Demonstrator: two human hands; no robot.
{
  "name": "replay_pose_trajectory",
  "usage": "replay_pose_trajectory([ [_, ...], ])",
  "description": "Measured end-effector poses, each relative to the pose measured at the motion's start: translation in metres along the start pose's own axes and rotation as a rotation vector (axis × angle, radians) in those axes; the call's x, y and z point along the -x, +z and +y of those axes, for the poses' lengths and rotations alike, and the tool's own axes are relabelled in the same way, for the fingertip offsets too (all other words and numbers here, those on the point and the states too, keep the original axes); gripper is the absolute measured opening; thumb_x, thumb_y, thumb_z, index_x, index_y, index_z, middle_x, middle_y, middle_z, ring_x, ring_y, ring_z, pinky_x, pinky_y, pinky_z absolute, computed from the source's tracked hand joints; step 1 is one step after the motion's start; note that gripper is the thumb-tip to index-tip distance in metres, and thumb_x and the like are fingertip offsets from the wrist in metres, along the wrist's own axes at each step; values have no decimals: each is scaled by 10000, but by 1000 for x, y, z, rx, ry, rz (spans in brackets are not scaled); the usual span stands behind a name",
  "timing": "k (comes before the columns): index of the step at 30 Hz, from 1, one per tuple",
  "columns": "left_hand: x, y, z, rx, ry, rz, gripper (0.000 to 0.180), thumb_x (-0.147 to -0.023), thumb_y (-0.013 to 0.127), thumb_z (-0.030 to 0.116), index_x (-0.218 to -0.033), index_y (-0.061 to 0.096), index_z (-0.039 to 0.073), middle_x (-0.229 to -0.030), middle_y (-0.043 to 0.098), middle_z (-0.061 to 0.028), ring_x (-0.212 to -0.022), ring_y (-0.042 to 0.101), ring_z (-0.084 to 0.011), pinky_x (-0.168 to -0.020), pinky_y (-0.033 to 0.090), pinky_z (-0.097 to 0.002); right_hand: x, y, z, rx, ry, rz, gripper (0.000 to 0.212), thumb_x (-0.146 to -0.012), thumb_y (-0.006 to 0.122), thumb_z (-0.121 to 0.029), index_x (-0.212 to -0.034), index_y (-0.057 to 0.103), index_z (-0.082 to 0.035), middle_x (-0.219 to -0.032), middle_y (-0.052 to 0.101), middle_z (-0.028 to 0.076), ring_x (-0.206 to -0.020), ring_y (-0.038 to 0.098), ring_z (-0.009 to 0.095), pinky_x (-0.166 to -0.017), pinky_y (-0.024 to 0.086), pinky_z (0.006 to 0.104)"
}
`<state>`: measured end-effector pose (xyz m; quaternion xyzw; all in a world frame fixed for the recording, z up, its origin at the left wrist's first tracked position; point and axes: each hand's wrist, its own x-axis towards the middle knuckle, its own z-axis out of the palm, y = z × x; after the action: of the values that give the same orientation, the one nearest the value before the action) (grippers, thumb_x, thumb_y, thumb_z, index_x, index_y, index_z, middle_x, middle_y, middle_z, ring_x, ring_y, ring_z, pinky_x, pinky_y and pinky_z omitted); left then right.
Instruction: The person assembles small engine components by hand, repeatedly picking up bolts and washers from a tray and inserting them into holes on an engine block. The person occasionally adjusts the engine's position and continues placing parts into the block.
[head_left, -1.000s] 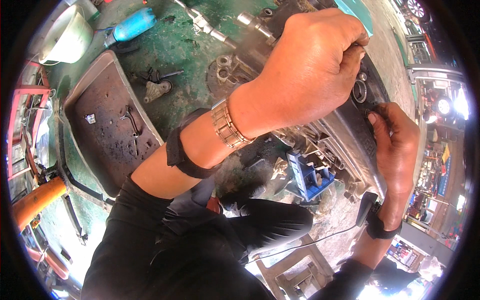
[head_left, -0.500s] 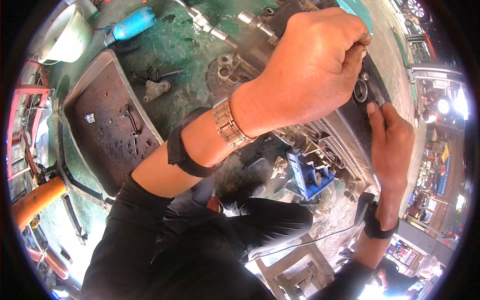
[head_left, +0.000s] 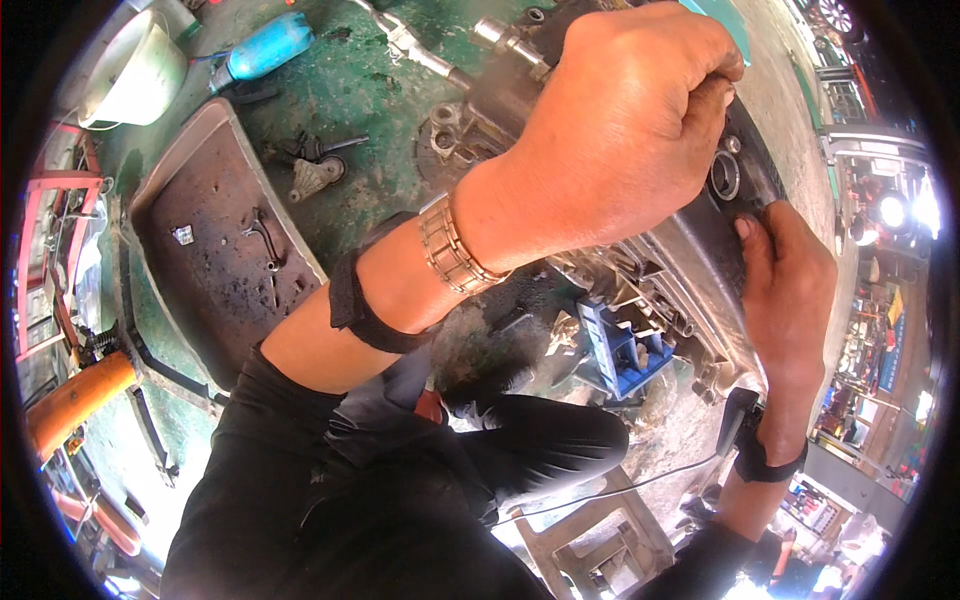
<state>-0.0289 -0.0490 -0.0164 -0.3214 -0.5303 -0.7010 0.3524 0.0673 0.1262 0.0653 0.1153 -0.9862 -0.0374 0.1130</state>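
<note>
A large dark metal engine part (head_left: 690,240) lies ahead of me, with a round ring-edged opening (head_left: 724,176) between my hands. My left hand (head_left: 640,130), with a metal-band watch (head_left: 455,248) on the wrist, is closed above the part. Its fingers curl under at the far side, and whatever they pinch is hidden. Lower down, at the part's right side, my right hand (head_left: 790,285) has its thumb raised and its fingers curled. Most of those fingers are out of sight, and I cannot make out anything in them.
At left a brown tray (head_left: 180,300) holds a connecting rod (head_left: 262,238) and small bits. Beyond it are a white bucket (head_left: 135,75) and a blue bottle (head_left: 268,48). A blue divided bin (head_left: 625,355) stands below the engine part, near a plastic stool (head_left: 590,540).
My left hand has lifted very slightly, baring more of the ring-edged opening. My right hand has shifted a little to the right and down. The surroundings look the same.
</note>
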Motion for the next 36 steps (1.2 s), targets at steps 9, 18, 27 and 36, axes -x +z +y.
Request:
replay_pose_trajectory([
  [9,3,9,-5,-70,46,120,66,-759,676,-67,-788,635,-24,-735,629,-195,-724,643,-381,-619,510,-419,1,-12,-1,-76,-52,-39,178,-820,680,31,-982,611,5,-840,587,199,-753,599,408,-660,472,428],
  [18,5,7,-3,-72,-5,92,66,-763,666,-69,-787,629,-21,-724,621,-189,-712,633,-386,-609,500,-428,1,-15,2,-168,-14,-11,236,-804,673,90,-1030,654,22,-907,642,142,-795,646,281,-732,500,299],
  [27,3,4,0,-31,-27,77,74,-789,642,-78,-837,622,-25,-746,611,-192,-690,628,-383,-594,488,-414,22,-7,22,-613,343,11,214,-876,669,73,-1083,680,19,-915,688,39,-797,602,100,-742,481,235],
  [36,6,-1,10,-97,-259,-87,133,-882,671,-66,-1004,681,-15,-874,682,-30,-726,592,-46,-645,479,-193,43,5,39,-1077,446,59,271,-903,664,63,-1169,654,9,-973,697,45,-830,641,88,-751,506,224],
])
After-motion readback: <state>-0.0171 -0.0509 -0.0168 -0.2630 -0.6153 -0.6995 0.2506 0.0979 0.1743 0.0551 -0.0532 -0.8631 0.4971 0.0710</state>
